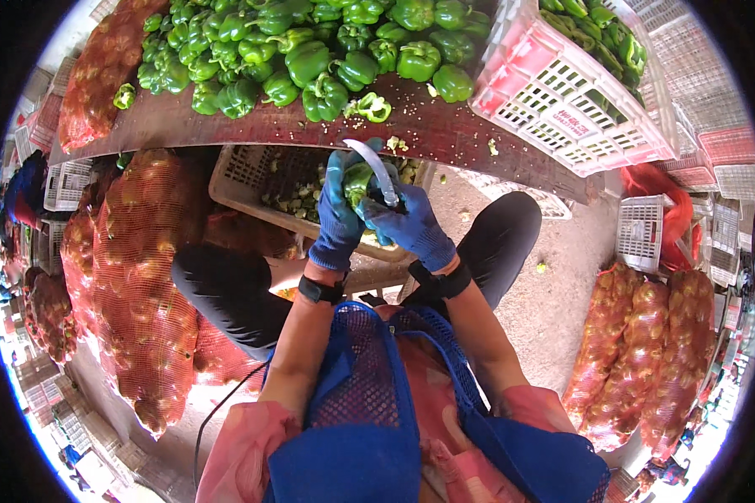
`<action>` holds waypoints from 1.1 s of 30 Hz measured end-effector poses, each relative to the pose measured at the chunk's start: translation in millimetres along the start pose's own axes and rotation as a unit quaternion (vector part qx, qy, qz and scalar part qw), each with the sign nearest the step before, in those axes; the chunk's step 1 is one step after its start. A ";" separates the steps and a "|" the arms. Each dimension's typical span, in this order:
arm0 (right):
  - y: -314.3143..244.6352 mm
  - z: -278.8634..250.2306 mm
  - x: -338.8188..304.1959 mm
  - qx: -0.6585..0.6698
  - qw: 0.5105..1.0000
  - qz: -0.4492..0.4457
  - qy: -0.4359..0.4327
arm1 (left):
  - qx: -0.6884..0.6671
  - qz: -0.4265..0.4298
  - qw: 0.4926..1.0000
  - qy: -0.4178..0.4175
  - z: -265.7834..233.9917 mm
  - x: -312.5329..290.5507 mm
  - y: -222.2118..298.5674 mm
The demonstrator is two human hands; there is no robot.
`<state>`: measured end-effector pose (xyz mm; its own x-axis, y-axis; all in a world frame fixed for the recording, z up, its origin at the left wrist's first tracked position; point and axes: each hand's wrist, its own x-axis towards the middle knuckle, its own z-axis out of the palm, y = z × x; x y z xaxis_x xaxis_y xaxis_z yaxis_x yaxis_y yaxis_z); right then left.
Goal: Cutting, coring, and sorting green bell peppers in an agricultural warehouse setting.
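Both my hands wear blue gloves and meet in front of me, just below the table's near edge. My left hand (337, 205) is wrapped round a green bell pepper (358, 182). In my right hand (407, 222) is a knife with a curved blade (373, 163), its tip pointing up and to the left. The blade passes over the pepper; whether it is cutting into it I cannot tell. The right fingers hide most of the handle and the lower part of the pepper. Under my hands stands a crate (256, 180) holding green and pale pepper scraps.
A heap of green peppers (310, 59) covers the back of the dark red table (252, 126). Seeds and a cut pepper piece (372, 107) lie near its edge. A white-and-red crate of peppers (570, 109) stands at the right. Red mesh sacks (147, 277) flank me on the left, more sacks (646, 360) on the right.
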<state>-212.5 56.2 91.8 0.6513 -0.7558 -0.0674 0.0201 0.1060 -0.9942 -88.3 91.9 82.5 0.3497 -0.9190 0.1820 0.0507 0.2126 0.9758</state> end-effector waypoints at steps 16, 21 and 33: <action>-19.6 16.4 -11.0 0.077 0.993 -0.069 0.057 | 0.102 0.098 0.982 0.127 1.6 2.6 43.3; -13.1 22.1 -5.6 -0.127 0.976 -0.104 0.141 | -0.048 0.036 0.987 0.151 1.9 3.7 22.6; 0.6 -25.3 17.5 -0.193 0.925 -0.231 0.231 | 0.038 0.036 0.998 0.045 -12.6 -0.5 16.4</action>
<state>-220.3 26.8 88.0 0.2444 -0.8679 0.4325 -0.1154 -0.4689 -0.8757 -75.9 100.1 96.9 0.4331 -0.8680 0.2428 -0.0479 0.2469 0.9679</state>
